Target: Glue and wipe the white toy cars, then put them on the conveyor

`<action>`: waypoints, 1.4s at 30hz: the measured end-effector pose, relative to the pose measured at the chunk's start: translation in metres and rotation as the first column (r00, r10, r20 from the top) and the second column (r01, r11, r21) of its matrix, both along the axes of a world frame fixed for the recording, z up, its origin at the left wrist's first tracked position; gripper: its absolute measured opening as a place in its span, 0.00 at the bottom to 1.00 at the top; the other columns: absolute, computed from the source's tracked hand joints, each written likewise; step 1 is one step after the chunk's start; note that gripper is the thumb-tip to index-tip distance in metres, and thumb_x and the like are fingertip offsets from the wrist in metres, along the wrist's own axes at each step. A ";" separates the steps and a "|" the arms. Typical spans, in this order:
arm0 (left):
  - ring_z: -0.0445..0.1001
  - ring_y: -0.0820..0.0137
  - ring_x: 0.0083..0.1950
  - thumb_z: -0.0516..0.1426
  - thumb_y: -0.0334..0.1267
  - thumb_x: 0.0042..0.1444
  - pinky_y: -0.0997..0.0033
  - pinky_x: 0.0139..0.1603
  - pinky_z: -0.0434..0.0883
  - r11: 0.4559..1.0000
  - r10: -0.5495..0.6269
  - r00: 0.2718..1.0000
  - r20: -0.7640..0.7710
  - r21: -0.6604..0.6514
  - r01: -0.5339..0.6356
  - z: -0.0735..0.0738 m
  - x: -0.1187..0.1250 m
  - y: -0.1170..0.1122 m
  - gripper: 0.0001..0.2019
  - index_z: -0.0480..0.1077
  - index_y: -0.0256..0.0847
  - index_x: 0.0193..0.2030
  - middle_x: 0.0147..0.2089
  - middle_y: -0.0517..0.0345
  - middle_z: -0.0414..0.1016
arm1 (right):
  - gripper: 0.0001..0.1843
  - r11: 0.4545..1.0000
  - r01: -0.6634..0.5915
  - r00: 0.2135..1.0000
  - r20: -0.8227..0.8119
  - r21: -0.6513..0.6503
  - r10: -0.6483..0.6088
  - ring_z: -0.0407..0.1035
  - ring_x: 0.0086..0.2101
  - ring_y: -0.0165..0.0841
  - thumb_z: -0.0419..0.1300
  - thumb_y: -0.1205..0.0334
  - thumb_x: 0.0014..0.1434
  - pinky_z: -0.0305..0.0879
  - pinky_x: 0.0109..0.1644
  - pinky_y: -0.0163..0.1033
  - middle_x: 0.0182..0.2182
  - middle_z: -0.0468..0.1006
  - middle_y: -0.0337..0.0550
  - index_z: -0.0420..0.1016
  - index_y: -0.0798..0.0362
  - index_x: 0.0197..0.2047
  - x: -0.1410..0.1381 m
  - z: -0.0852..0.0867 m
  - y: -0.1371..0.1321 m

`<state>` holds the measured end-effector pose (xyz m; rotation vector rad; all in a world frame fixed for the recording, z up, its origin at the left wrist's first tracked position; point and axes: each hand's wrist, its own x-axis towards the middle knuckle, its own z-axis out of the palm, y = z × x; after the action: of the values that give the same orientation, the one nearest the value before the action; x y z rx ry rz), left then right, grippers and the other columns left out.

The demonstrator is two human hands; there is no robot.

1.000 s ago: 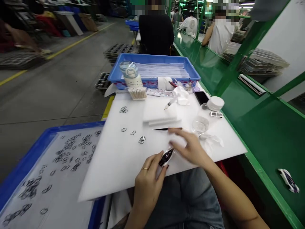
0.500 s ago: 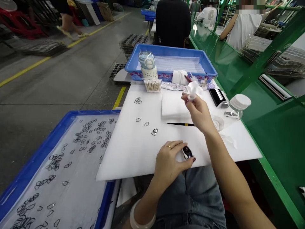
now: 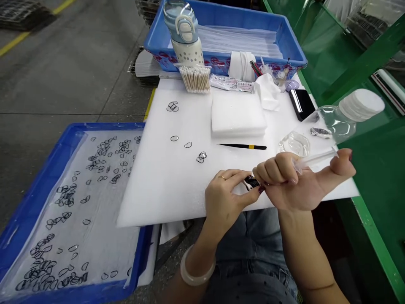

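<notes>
Big shift: right hand [image 3: 294, 183] down from high over the white foam pad [image 3: 237, 114], now right up against left hand [image 3: 223, 196], clear plastic dropper [image 3: 313, 159] newly in its grip! Whole bench in view: white plastic board [image 3: 164, 198] filling the middle, blue tray [image 3: 107, 126] of small dark wire loops [image 3: 85, 199] at nine o'clock, blue crate [image 3: 221, 8] at twelve. On the board, foam pad at twelve, black-and-yellow tweezers [image 3: 242, 146] just beneath it, lying untouched. Now the hands, at six o'clock by the board's near edge: left finger and thumb pressed together, pinching a small dark glossy part [image 3: 251, 182]; right fingers curled tight around the dropper, thumb raised. Step in hand, by the look of it: dropper work on that part. Next move calling for a steady left pinch.
</notes>
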<state>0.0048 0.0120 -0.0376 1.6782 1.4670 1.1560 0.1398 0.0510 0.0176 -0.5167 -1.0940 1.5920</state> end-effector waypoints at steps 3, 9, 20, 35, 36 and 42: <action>0.77 0.62 0.43 0.67 0.39 0.50 0.60 0.44 0.73 1.000 -0.001 1.000 0.001 0.001 0.001 0.000 0.000 0.000 0.09 0.80 0.45 0.39 0.40 0.59 0.82 | 0.37 1.000 -0.028 0.999 -0.024 -0.003 0.028 0.41 0.16 0.25 0.44 0.24 0.55 0.44 0.22 0.38 0.12 0.44 0.31 0.51 0.50 0.17 -0.001 -0.002 0.000; 0.77 0.62 0.43 0.68 0.40 0.50 0.59 0.44 0.74 1.000 0.019 1.000 -0.020 -0.006 -0.019 0.000 0.001 0.000 0.09 0.80 0.45 0.39 0.39 0.59 0.82 | 0.36 0.999 -0.037 0.999 -0.025 -0.015 0.037 0.41 0.16 0.26 0.46 0.25 0.56 0.45 0.22 0.38 0.13 0.46 0.32 0.52 0.49 0.16 -0.001 -0.004 0.000; 0.77 0.61 0.44 0.68 0.39 0.50 0.58 0.44 0.74 1.000 -0.002 1.000 -0.029 0.004 0.003 -0.001 0.000 0.000 0.10 0.80 0.44 0.40 0.41 0.57 0.82 | 0.39 0.986 0.164 0.985 0.063 -0.038 -0.161 0.39 0.16 0.25 0.42 0.22 0.56 0.42 0.22 0.37 0.13 0.43 0.33 0.49 0.50 0.15 -0.008 0.001 -0.011; 0.78 0.60 0.45 0.69 0.44 0.49 0.57 0.46 0.75 0.999 -0.017 0.996 -0.091 0.044 0.021 -0.005 -0.001 -0.002 0.14 0.79 0.43 0.42 0.43 0.56 0.82 | 0.37 0.921 0.353 0.886 0.256 0.164 -0.386 0.51 0.19 0.30 0.46 0.23 0.58 0.53 0.25 0.40 0.15 0.50 0.35 0.52 0.48 0.17 -0.008 0.023 0.006; 0.78 0.60 0.46 0.70 0.44 0.48 0.56 0.47 0.75 0.997 -0.033 0.993 -0.113 0.068 0.040 -0.006 -0.002 -0.003 0.16 0.79 0.43 0.43 0.44 0.55 0.82 | 0.36 0.891 0.405 0.849 0.278 0.204 -0.450 0.55 0.22 0.31 0.46 0.24 0.59 0.59 0.29 0.41 0.17 0.54 0.36 0.52 0.48 0.19 -0.011 0.024 0.024; 0.77 0.57 0.49 0.69 0.39 0.48 0.54 0.50 0.75 0.970 -0.093 0.952 -0.292 0.190 0.153 -0.013 -0.010 -0.010 0.20 0.75 0.43 0.49 0.49 0.52 0.79 | 0.24 0.881 0.369 0.784 0.410 0.294 -0.466 0.71 0.39 0.36 0.51 0.38 0.63 0.67 0.50 0.46 0.33 0.75 0.43 0.70 0.50 0.32 -0.037 0.011 0.103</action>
<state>-0.0057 0.0015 -0.0511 2.1229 1.4178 1.0671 0.1026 0.1544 0.0285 -0.9749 -1.3664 0.9655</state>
